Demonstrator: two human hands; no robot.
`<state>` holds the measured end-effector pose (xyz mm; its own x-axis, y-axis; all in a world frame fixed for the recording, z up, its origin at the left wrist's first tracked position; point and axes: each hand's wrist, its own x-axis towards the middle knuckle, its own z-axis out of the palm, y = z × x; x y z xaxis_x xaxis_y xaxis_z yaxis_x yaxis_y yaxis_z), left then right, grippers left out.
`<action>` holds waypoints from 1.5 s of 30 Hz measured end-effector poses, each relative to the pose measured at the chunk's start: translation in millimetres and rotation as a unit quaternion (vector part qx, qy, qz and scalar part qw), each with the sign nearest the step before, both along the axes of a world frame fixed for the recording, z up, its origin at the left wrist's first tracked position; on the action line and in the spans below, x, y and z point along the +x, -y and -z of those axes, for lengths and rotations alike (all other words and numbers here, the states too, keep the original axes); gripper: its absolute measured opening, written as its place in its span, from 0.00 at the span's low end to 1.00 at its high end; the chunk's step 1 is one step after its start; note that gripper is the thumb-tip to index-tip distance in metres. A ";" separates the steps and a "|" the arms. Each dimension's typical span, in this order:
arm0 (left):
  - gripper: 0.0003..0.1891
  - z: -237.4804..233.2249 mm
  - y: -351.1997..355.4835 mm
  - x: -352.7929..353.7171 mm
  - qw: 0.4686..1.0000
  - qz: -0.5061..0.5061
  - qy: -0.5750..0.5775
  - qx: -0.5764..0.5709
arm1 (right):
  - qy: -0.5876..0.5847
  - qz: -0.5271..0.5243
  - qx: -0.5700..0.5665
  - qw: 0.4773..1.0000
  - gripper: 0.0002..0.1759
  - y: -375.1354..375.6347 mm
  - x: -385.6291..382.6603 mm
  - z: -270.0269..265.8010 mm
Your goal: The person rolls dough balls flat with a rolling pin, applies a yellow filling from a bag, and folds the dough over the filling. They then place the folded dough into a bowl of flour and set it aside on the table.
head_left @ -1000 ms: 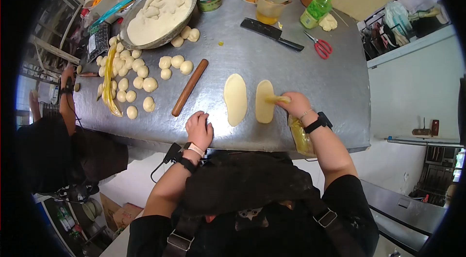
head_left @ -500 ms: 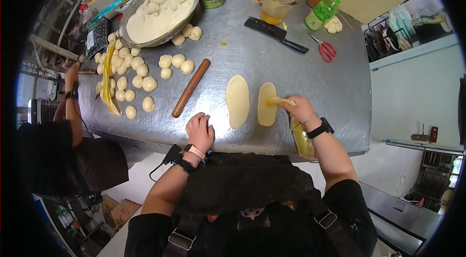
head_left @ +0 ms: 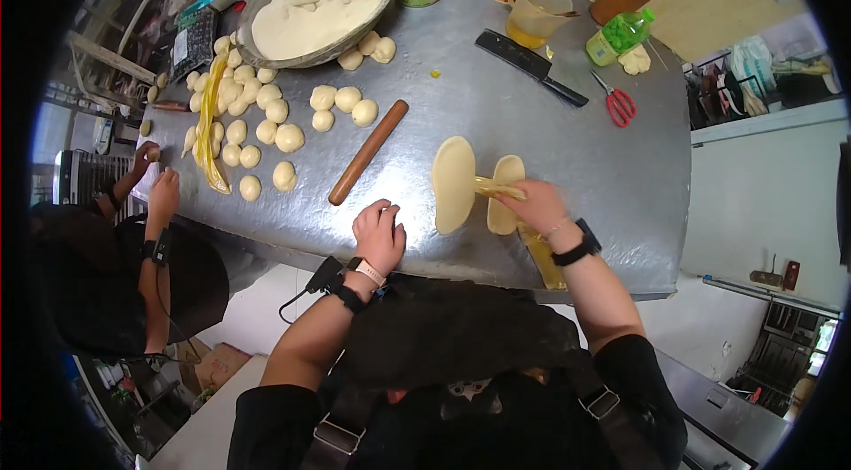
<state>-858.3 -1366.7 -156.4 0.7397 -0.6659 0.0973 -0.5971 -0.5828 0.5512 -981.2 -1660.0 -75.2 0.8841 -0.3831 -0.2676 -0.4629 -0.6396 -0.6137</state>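
Two flat oval pieces of dough lie side by side before me: a left dough oval [head_left: 452, 186] and a right dough oval [head_left: 507, 170]. My right hand [head_left: 537, 206] is closed on a yellowish, shiny strip [head_left: 492, 187] that looks like bunched oily plastic film. Its tip meets the right edge of the left oval, and strip and fingers hide part of the right oval. Beneath my right wrist lies a yellow plastic sheet [head_left: 542, 259], partly covered. My left hand [head_left: 379, 238] rests on the metal table near the front edge, fingers slightly bent and apart, holding nothing.
A wooden rolling pin [head_left: 368, 152] lies left of the ovals. Several dough balls [head_left: 289, 137] and a large flour bowl [head_left: 390, 0] are further left. Beyond are a cleaver [head_left: 514, 55], red scissors [head_left: 621, 106], a jug [head_left: 542, 4] and a green bottle [head_left: 620, 35]. Another person's hand [head_left: 163, 195] is at far left.
My right hand has swung the strip leftward from the right dough oval to the left one's edge. My view has shifted slightly. The other person's hands have come closer to the table's left edge.
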 end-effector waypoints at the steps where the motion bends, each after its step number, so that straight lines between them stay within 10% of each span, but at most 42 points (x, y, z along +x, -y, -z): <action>1: 0.19 0.5 0.1 0.2 1.000 0.002 -0.001 0.000 | -0.010 -0.009 0.002 1.000 0.18 -6.3 11.3 6.5; 17: 0.14 -3.0 54.4 41.0 0.984 0.041 -0.091 -0.147 | -0.036 0.033 -0.031 0.998 0.17 -20.2 38.0 21.7; 26: 0.10 4.2 159.9 101.1 0.981 0.147 -0.127 0.014 | -0.022 0.156 -0.109 0.981 0.18 50.9 16.8 6.5; 29: 0.08 -19.9 161.3 107.1 0.960 0.184 -0.207 0.030 | 0.227 0.054 -0.273 0.933 0.20 51.4 43.5 23.4; 31: 0.07 -41.8 154.9 103.6 0.948 0.208 -0.240 0.015 | 0.300 -0.065 -0.171 0.936 0.17 31.6 76.4 51.0; 37: 0.06 -53.5 116.2 73.2 0.959 0.252 -0.105 -0.069 | 0.161 -0.100 0.007 0.982 0.08 -10.7 66.7 45.3; 41: 0.11 -28.9 64.4 4.9 0.949 0.311 -0.042 0.020 | 0.109 -0.237 -0.137 0.956 0.17 -60.8 -7.3 66.2; 42: 0.15 2.0 54.9 -13.2 0.946 0.256 -0.183 0.081 | 0.152 -0.240 -0.159 0.946 0.19 -77.5 -26.4 82.1; 43: 0.19 1.4 31.8 -30.1 0.943 0.327 0.065 -0.006 | 0.196 -0.241 -0.183 0.933 0.22 -88.8 -38.3 87.2; 45: 0.25 -1.8 22.0 -36.8 0.946 0.317 0.055 0.048 | 0.115 -0.256 -0.170 0.945 0.27 -95.2 -55.2 84.7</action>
